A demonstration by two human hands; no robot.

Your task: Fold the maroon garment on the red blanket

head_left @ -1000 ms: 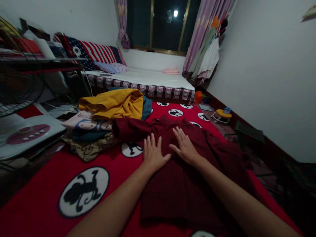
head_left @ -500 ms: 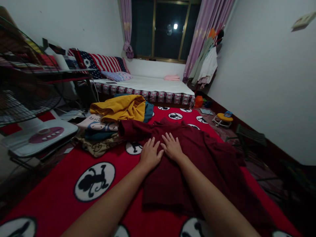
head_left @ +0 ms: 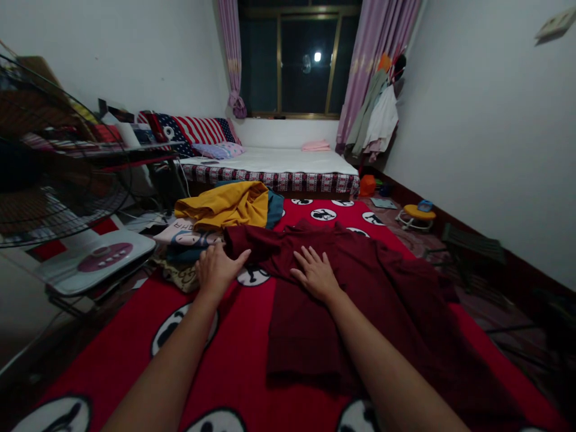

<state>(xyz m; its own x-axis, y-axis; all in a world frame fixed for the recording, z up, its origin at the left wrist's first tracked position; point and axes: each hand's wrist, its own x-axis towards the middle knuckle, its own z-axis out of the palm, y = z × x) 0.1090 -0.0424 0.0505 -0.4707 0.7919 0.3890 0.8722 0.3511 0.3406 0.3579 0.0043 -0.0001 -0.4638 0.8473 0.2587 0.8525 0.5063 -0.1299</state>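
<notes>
A dark red shirt (head_left: 360,282) lies spread on a red blanket (head_left: 243,348) with white round cartoon prints. My right hand (head_left: 315,274) rests flat on the shirt's middle, fingers apart. My left hand (head_left: 216,269) is at the end of the shirt's left sleeve (head_left: 252,243), fingers apart, touching the sleeve's edge; whether it grips the cloth I cannot tell. The lower part of the shirt looks folded into a narrow panel (head_left: 306,336) between my forearms.
A pile of clothes with a yellow garment (head_left: 225,205) on top lies left of the shirt. A fan (head_left: 49,180) and its white base (head_left: 96,261) stand at the left. A bed (head_left: 274,163) is under the window; a stool (head_left: 418,214) by the right wall.
My left hand moved left from the shirt's middle to the end of the left sleeve. My right hand stayed on the shirt. The view rose a little.
</notes>
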